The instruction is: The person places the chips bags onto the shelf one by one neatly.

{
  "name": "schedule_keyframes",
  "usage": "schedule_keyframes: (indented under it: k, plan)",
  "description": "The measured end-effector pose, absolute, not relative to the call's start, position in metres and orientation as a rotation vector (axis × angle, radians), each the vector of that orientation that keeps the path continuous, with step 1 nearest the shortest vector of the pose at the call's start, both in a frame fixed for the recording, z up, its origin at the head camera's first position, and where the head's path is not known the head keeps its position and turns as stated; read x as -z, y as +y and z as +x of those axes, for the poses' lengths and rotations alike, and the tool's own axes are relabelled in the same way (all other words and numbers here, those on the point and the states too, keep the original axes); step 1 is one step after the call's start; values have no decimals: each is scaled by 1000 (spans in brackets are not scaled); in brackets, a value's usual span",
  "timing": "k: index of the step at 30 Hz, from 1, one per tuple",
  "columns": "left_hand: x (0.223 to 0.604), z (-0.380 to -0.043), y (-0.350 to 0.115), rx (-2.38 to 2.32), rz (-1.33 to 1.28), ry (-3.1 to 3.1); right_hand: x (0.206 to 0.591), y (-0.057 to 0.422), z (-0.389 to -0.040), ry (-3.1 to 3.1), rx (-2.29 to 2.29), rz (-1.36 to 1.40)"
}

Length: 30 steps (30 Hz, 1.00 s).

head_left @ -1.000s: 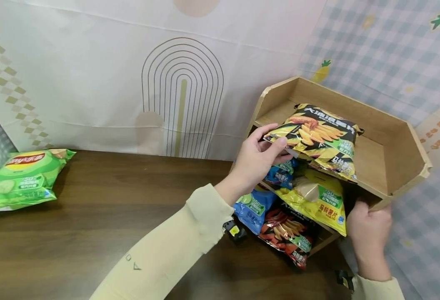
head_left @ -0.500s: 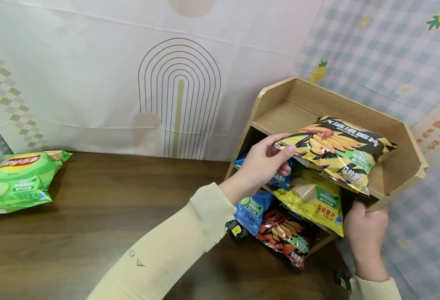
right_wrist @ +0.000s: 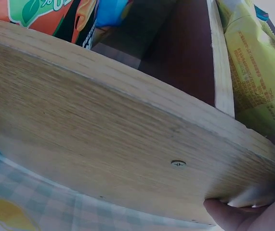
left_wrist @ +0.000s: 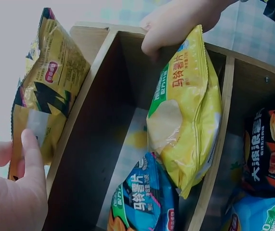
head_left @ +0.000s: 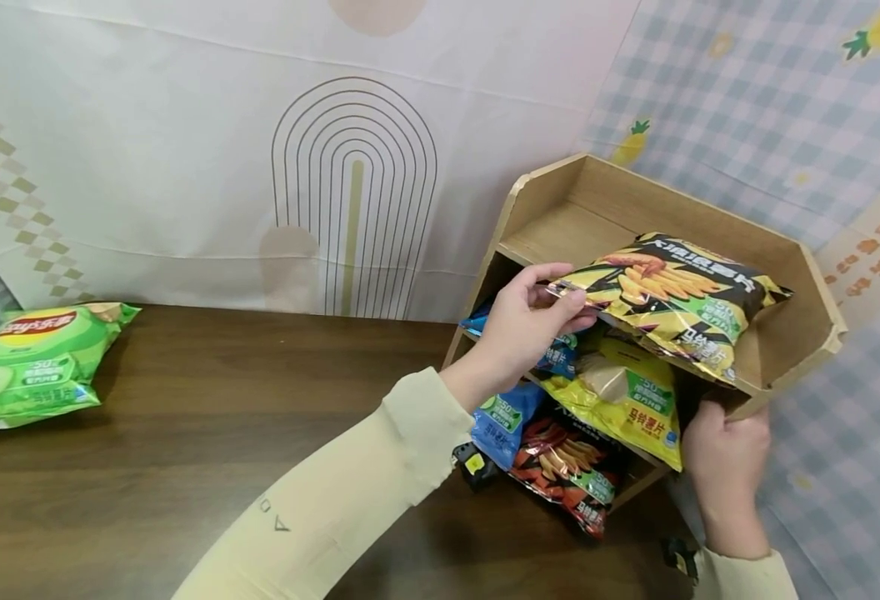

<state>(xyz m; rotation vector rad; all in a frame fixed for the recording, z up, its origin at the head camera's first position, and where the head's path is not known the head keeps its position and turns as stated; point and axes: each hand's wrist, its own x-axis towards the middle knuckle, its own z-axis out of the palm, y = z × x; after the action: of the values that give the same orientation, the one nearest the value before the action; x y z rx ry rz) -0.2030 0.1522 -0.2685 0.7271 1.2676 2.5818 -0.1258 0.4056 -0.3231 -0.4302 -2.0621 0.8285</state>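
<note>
My left hand [head_left: 522, 321] pinches the left edge of a black-and-yellow chip bag [head_left: 665, 287] between thumb and fingers. The bag lies over the right part of the top tier of a wooden shelf [head_left: 560, 225], its front reaching the tier's edge. With my right hand [head_left: 728, 467] I grip the shelf's right side just under that tier; in the right wrist view the thumb [right_wrist: 229, 214] lies against the outer side panel. On the middle tier, a yellow chip bag [left_wrist: 183, 115] leans near a dark blue chip bag [left_wrist: 142, 197].
The bottom tier holds a light blue chip bag [head_left: 503, 425] and a red-and-black chip bag [head_left: 563, 467], both jutting out in front. A green chip bag [head_left: 35, 362] lies at the far left of the brown table [head_left: 260, 450]. Cloth-covered walls stand behind and to the right.
My left hand has shifted the black-and-yellow chip bag rightward along the top tier, mostly in the first half second. The right hand keeps its grip on the shelf.
</note>
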Motion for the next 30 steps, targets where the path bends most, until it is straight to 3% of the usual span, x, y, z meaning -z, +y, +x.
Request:
schedule_keyframes:
  k: [20,26,30]
  plan:
    - [290,-198,140,-2488,1432,2155,321,398,-120,-2095,-787,-468]
    - [302,-199,142,-2022,1871,2668,321,397,-120,-2098,-773,-457]
    - [302,-198,147,-1486,1844,2994,322,397,-120,-2078,-741,-379]
